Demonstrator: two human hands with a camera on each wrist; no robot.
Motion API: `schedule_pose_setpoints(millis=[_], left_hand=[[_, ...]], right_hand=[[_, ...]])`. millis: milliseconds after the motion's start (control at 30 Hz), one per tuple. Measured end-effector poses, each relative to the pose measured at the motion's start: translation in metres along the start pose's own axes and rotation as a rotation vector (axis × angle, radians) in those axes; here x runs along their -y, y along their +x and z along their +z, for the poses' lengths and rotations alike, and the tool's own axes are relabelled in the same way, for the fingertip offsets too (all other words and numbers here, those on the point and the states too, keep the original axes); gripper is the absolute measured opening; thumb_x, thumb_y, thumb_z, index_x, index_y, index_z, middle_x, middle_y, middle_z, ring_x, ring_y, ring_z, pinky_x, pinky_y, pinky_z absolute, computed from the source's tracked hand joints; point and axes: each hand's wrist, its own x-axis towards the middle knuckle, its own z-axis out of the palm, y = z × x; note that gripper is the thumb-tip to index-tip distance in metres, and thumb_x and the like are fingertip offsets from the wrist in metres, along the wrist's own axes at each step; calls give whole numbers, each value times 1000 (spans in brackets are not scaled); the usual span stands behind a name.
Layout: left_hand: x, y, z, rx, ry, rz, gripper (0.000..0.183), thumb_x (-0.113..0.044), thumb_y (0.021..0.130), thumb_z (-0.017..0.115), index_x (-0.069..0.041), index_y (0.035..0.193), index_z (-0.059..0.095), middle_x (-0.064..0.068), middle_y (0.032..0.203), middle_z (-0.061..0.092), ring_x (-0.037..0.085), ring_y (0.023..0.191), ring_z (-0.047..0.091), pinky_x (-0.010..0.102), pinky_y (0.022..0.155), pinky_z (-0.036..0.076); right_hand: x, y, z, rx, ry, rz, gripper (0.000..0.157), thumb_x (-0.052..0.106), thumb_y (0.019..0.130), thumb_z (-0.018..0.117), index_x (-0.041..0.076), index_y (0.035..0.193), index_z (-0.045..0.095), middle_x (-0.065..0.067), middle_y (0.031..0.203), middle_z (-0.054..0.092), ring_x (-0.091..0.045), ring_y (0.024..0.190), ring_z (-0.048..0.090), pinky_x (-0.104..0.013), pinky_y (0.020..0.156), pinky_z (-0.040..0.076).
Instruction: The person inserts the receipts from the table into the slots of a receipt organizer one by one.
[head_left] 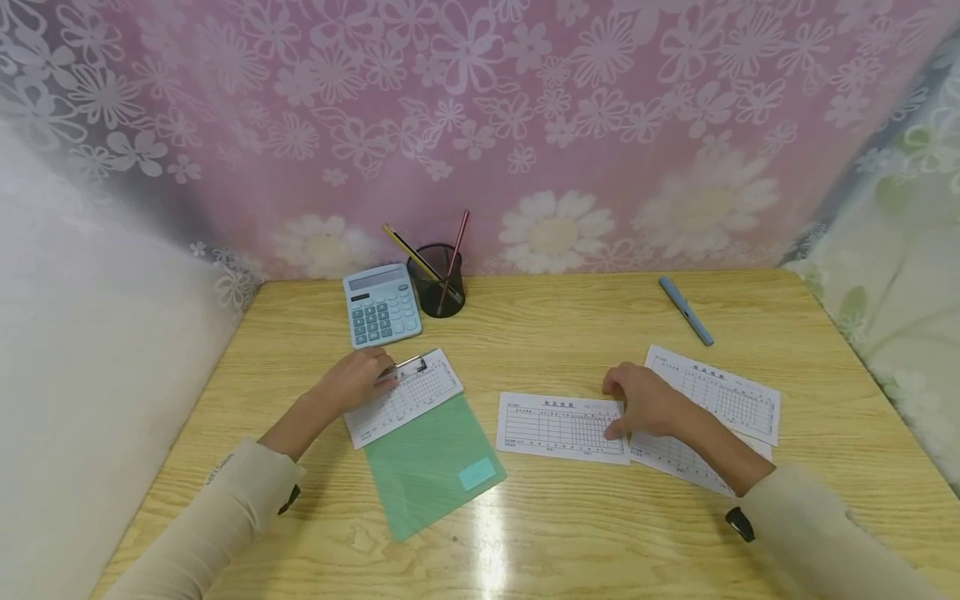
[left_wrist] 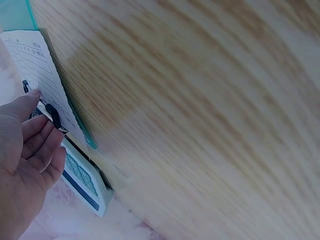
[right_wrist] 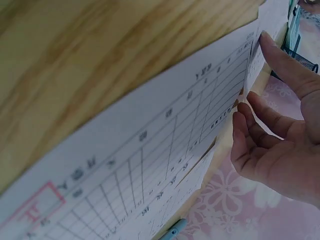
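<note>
My left hand (head_left: 360, 379) is at the top of a translucent green clipboard (head_left: 427, 467), with thumb and fingers pinching its metal clip (left_wrist: 52, 115). A printed form (head_left: 408, 400) lies on the board's upper part, under the clip. To the right, my right hand (head_left: 648, 400) holds the right end of another printed form (head_left: 558, 427), thumb on the sheet and fingers at its far edge. In the right wrist view that sheet's edge runs between the thumb and the curled fingers. More forms (head_left: 720, 392) overlap beneath and beside the right wrist.
Behind the clipboard stand a light blue calculator (head_left: 382, 306) and a black mesh pen cup (head_left: 442, 287) with pencils. A blue pen (head_left: 686, 311) lies at the back right of the wooden table (head_left: 555, 333). Floral curtains (head_left: 480, 125) close off the back.
</note>
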Motion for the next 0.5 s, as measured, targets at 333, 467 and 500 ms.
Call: schedule_pose_setpoints(millis=[333,467,500], left_hand=[[-1,0,0,5,-7,-8,22,-22,88,68,-2,97,69,7,88,65,18,76,60,33,70,51],[-1,0,0,17,-10,-20,22,-23,89,67,-3,98,69,7,90,66,17,78,60,33,71,52],[-1,-1,0,20,-9,-25,23,-23,89,67,-3,99,69,7,90,66,17,78,60,33,71,52]], right_hand=[[0,3,3,41,-14,35,48,24,64,87,7,98,58,-4,93,61,-19,84,51,-35,76,44],[0,2,3,35,-13,32,41,24,65,87,8,91,59,-2,85,61,-17,76,48,-30,68,40],[0,2,3,32,-10,31,40,24,65,87,8,90,59,-1,83,60,-16,74,47,-29,66,39]])
